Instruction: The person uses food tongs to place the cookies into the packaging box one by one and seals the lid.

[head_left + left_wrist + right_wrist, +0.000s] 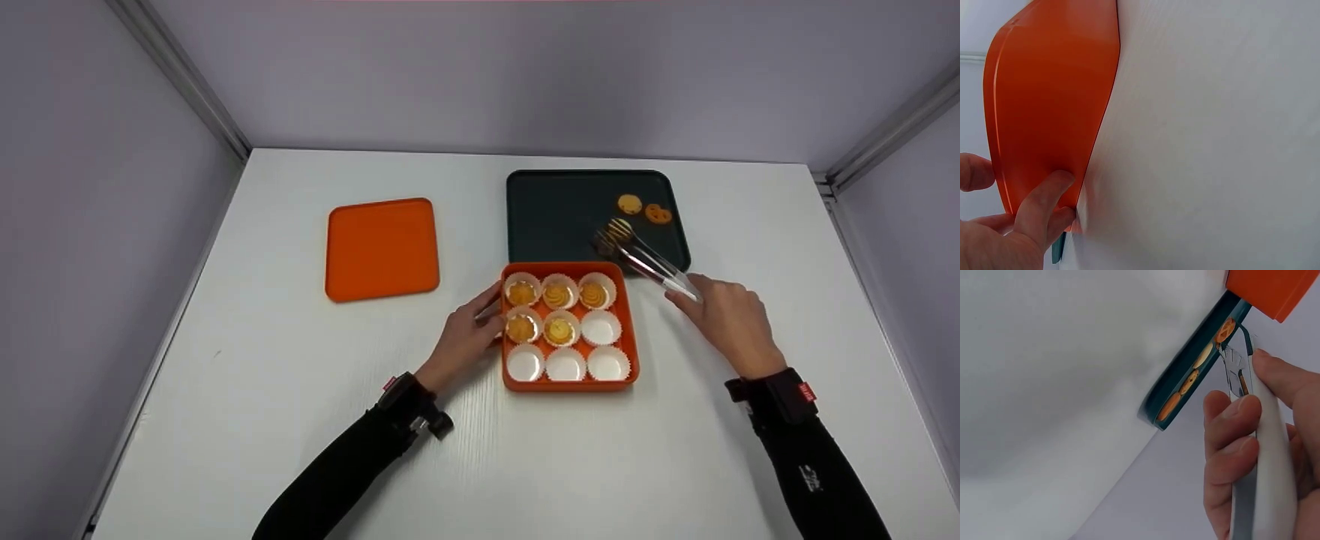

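My right hand (724, 322) grips a pair of serving tongs (660, 270) with pale handles. Their tips lie over the dark green tray (555, 214), at a yellowish cookie (619, 229); I cannot tell whether they pinch it. Beyond the tips are a round cookie (630, 204) and a pretzel-shaped cookie (658, 214). My left hand (465, 337) rests its fingers against the left outer wall of an orange box (571, 386). White paper cups fill this box; the back row and two middle-row cups hold cookies, the others, such as the front-right cup (608, 364), are bare.
To the left lies a flat orange square lid or tray (382, 251) on the white table (247, 390). The dark tray sits right behind the box. Grey-white walls (525, 75) stand at the back and both sides.
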A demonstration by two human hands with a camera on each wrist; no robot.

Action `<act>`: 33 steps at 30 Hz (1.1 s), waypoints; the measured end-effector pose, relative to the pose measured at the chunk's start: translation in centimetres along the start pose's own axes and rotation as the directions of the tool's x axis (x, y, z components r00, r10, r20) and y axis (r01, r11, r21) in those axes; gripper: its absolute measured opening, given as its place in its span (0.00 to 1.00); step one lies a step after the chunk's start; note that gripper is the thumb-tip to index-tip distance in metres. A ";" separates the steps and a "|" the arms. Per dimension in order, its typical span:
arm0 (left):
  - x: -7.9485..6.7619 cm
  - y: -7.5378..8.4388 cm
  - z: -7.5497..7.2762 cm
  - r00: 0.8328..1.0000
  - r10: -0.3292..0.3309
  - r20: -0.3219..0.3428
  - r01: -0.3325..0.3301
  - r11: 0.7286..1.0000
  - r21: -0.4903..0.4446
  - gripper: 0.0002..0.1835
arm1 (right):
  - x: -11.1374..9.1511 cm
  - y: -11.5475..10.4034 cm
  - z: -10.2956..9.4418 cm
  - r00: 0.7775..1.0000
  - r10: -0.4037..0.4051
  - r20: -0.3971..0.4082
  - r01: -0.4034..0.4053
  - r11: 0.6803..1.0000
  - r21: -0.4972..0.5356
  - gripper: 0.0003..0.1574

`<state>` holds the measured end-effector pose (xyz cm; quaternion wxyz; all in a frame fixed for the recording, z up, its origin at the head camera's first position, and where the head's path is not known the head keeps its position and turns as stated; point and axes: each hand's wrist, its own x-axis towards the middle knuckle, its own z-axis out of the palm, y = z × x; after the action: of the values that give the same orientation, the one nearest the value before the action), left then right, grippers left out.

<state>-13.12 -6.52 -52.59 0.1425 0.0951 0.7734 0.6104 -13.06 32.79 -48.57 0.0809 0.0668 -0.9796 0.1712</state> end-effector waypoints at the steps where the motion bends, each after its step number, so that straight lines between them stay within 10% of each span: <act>1: 0.0 0.0 0.0 1.000 -0.005 0.001 0.005 1.000 -0.002 0.34 | 0.1 0.0 0.1 1.000 0.001 0.001 -0.001 1.000 0.000 0.29; 33: 0.0 0.0 0.0 1.000 0.005 0.003 -0.005 1.000 -0.017 0.34 | -0.9 -0.7 0.5 1.000 0.024 0.013 -0.024 0.999 -0.031 0.31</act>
<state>-13.15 -6.50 -52.60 0.1429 0.0966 0.7676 0.6173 -12.08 32.02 -48.94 0.0736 0.0550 -0.9834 0.1567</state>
